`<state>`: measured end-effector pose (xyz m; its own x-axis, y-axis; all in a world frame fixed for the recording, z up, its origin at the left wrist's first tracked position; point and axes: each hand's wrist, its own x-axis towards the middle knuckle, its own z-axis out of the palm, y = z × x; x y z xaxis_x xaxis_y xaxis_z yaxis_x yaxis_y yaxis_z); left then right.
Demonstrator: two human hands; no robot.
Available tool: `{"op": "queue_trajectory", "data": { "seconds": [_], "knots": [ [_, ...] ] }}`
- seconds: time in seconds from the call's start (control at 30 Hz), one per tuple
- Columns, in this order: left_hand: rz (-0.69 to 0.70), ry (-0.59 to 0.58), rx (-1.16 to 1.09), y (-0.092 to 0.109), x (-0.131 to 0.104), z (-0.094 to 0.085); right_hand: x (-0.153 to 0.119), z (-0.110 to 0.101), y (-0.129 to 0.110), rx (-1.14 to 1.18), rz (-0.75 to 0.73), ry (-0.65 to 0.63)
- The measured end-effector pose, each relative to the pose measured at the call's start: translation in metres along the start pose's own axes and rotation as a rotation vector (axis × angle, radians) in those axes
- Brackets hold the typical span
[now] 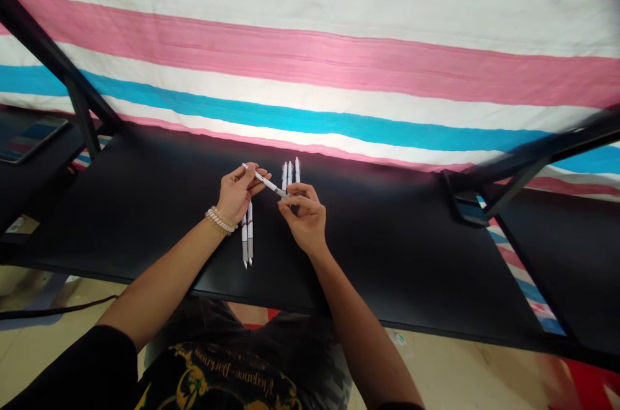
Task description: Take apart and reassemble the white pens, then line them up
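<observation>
A white pen with a grey grip [268,183] is held tilted between my two hands above the black table. My left hand [237,192], with a beaded bracelet at the wrist, pinches its upper left end. The fingers of my right hand [307,213] close on its grey lower end. Two similar pens [247,239] lie side by side below my left hand, tips toward me, their upper parts partly hidden by it. Three more white pens [290,171] lie just beyond my right hand, which covers their lower parts.
The black table [387,248] has dark metal frames at its left [84,113] and right [518,184]. A striped sheet [310,61] hangs behind it. A dark flat device [31,135] lies at the far left.
</observation>
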<state>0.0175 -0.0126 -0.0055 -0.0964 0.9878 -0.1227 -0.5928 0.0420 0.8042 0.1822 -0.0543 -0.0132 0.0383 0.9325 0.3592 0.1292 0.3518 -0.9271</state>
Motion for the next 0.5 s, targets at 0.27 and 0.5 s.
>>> {"op": "queue_trajectory", "data": {
  "seconds": [0.27, 0.5],
  "knots": [
    [-0.004, 0.002, 0.012, -0.0006, -0.0001, -0.0002, -0.0003, -0.0017, -0.0006, -0.061, -0.040, -0.042],
    [-0.021, -0.026, 0.009, -0.0002, -0.0013, 0.0009, -0.0044, 0.0044, 0.0018, -0.110, 0.092, -0.081]
  ]
}}
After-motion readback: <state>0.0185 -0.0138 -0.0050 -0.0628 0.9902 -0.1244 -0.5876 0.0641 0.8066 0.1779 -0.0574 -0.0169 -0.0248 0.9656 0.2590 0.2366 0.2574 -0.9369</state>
